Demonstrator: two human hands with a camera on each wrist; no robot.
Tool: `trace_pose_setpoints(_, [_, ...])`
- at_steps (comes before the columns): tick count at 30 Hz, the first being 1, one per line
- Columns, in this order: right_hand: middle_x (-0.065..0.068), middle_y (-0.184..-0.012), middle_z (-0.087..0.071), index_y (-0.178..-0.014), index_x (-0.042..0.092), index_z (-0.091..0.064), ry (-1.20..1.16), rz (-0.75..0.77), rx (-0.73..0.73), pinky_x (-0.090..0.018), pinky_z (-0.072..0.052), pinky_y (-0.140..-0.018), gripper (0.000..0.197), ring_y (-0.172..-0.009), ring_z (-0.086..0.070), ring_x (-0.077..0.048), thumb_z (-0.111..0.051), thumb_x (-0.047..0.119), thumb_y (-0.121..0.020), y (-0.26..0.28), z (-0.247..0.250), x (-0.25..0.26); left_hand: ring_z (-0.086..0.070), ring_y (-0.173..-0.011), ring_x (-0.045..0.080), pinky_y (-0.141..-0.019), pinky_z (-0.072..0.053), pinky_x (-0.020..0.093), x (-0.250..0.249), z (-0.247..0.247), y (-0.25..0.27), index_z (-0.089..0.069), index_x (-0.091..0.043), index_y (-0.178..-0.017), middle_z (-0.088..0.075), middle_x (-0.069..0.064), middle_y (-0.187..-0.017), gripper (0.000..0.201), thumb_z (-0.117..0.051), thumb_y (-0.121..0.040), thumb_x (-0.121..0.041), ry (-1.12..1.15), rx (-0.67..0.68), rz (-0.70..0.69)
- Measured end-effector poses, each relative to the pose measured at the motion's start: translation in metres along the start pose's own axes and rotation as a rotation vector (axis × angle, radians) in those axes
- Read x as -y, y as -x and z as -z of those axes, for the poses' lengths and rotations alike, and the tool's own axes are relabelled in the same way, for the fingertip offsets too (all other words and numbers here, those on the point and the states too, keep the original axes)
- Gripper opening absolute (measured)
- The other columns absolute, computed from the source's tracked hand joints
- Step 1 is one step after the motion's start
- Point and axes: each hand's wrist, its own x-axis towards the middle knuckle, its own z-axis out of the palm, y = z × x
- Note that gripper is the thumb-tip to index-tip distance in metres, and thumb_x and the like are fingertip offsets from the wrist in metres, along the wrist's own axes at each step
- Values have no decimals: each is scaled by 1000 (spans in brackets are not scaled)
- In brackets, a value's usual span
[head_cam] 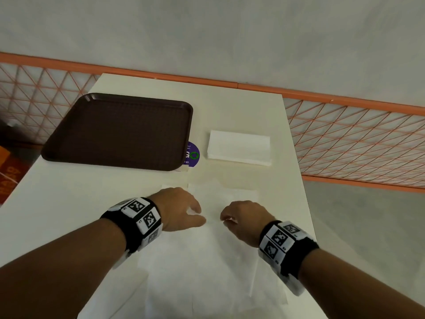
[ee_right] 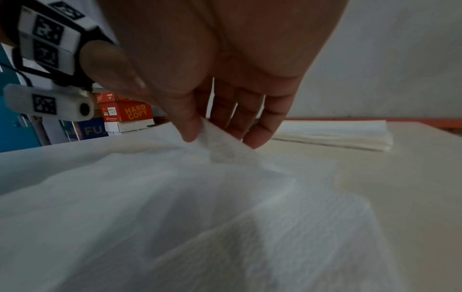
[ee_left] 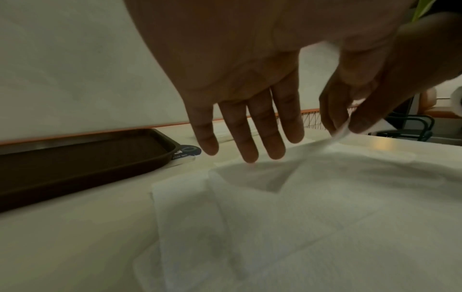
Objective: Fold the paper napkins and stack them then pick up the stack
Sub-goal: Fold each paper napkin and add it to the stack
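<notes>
Several unfolded white paper napkins (head_cam: 213, 261) lie overlapping on the near part of the cream table (head_cam: 230, 107). My right hand (head_cam: 239, 217) pinches the far corner of the top napkin (ee_right: 225, 197) between thumb and forefinger (ee_right: 212, 128) and holds it a little off the sheets below. Just to its left, my left hand (head_cam: 181, 210) hovers over the napkins with straight fingers (ee_left: 247, 128) and grips nothing. A neat stack of folded napkins (head_cam: 239, 149) sits further back on the right, also seen in the right wrist view (ee_right: 335, 134).
A dark brown tray (head_cam: 115, 132) lies at the back left, partly covering a purple round sticker (head_cam: 193, 155). An orange mesh railing (head_cam: 356, 139) runs behind and to the right of the table. Cardboard boxes (ee_right: 127, 112) stand beyond the table's left side.
</notes>
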Motion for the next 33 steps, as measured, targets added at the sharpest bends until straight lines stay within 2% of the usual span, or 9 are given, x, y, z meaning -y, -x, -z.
trace_pose_setpoints(2, [6,-116,-63,-113,29,-64,-26,-2,30,-33,-48,-88,24,-106,-58,-19,-49,31,-94,0,-10,3,-56,-112,12,-99,-45,37,-6,2,0,-64,-36,-113,-61,-14,-121,53,-43,-80,-73,9,-12,12])
trace_pose_setpoints(7, [8,-112,-62,-112,29,-65,-153,-49,139,-25,-45,-88,32,-99,-57,-11,-59,48,-88,5,-25,5,-47,-123,18,-103,-39,35,-13,-2,-19,-54,-22,-130,-52,-4,-136,39,-38,-99,-40,-116,-48,2])
trace_pose_setpoints(10, [7,-106,-65,-105,26,-67,-203,-89,40,-25,-46,-83,25,-96,-59,-13,-55,43,-92,1,-22,-2,-40,-130,20,-106,-35,36,-15,-11,-33,-47,-20,-137,-42,-3,-144,41,-40,-100,-36,-167,-15,-7])
trace_pose_setpoints(13, [4,-115,-61,-116,25,-61,-134,-185,-79,-31,-46,-89,28,-109,-55,-18,-51,39,-94,-6,-18,-11,-38,-129,22,-105,-35,38,-18,-16,-43,-44,-20,-138,-41,-1,-144,45,-46,-97,-37,-227,3,-3])
trace_pose_setpoints(16, [4,-128,-53,-131,26,-50,-100,-274,-45,-36,-43,-98,45,-120,-47,-20,-56,46,-91,-13,-18,-14,-40,-126,23,-103,-35,37,-20,-17,-48,-45,-21,-136,-44,1,-137,46,-52,-93,-38,-281,1,-4])
trace_pose_setpoints(18, [3,-129,-52,-133,26,-47,-60,-290,-20,-38,-42,-100,50,-121,-46,-22,-59,46,-89,-17,-20,-15,-40,-124,23,-102,-33,37,-20,-18,-50,-46,-22,-135,-44,1,-134,47,-55,-91,-38,-282,2,1])
trace_pose_setpoints(25, [2,-114,-60,-111,25,-58,-84,-296,35,-34,-46,-90,29,-106,-55,-21,-63,37,-86,-29,-17,-14,-46,-118,23,-98,-35,36,-27,-13,-48,-56,-22,-119,-49,1,-126,31,-59,-90,-33,-211,-5,24])
trace_pose_setpoints(30, [2,-96,-60,-90,25,-60,-174,-250,37,-29,-46,-74,8,-91,-59,-22,-64,29,-85,-27,-9,-13,-57,-105,24,-83,-42,30,-30,-5,-39,-58,-20,-114,-59,4,-118,23,-54,-93,-28,-43,29,32])
trace_pose_setpoints(33, [4,-90,-58,-90,24,-61,-214,-234,31,-27,-43,-71,8,-86,-57,-19,-65,28,-85,-23,5,-16,-58,-105,22,-87,-47,30,-29,0,-35,-62,-20,-114,-61,3,-117,23,-54,-94,-28,78,35,7])
